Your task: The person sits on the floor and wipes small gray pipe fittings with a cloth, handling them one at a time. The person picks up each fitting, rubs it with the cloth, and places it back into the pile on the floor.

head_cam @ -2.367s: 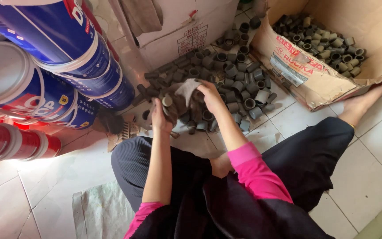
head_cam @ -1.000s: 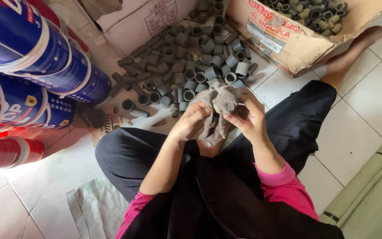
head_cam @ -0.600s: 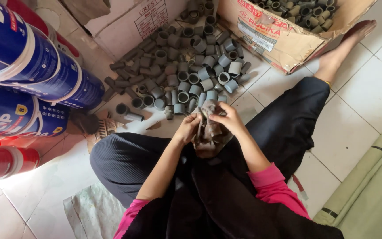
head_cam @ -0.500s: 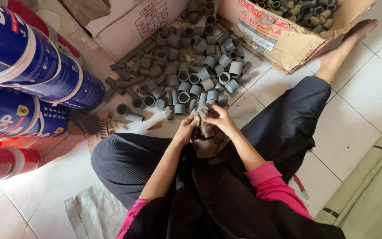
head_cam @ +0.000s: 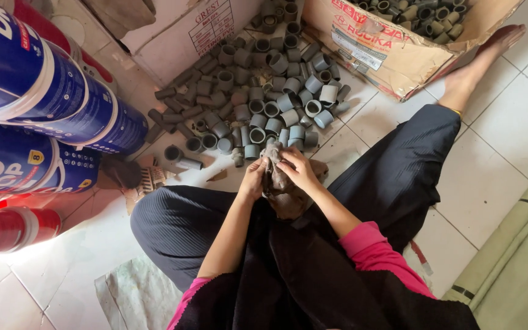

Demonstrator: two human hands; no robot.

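Person sits cross-legged on tile floor [head_cam: 496, 201], seen from above. Both hands meet low of centre, over the lap, at 6 o'clock from the fittings pile [head_cam: 264, 91]. Left hand [head_cam: 253, 180] is closed on the left side of a dirty brown rag [head_cam: 282, 189]; right hand [head_cam: 299, 172] is curled over the rag's top right, fingers pressed into the cloth. Rag is bunched between them, its lower part hanging onto the black trousers [head_cam: 398, 165]. Cannot tell if a fitting sits inside the rag. The pile of grey pipe fittings lies on the floor just beyond the hands, nearest ones just beside the fingertips. At 1 o'clock from the pile, a torn cardboard box [head_cam: 386, 52] holds more fittings; bare foot [head_cam: 481, 61] lies beside it, touching its right end. At 11 o'clock, a white carton [head_cam: 184, 36]. At 9 o'clock, stacked blue paint pails [head_cam: 50, 104], red cans [head_cam: 7, 229] below them. Small brush [head_cam: 151, 177] lies at 9 o'clock from the hands. Pink sleeve [head_cam: 374, 260] on the right arm.
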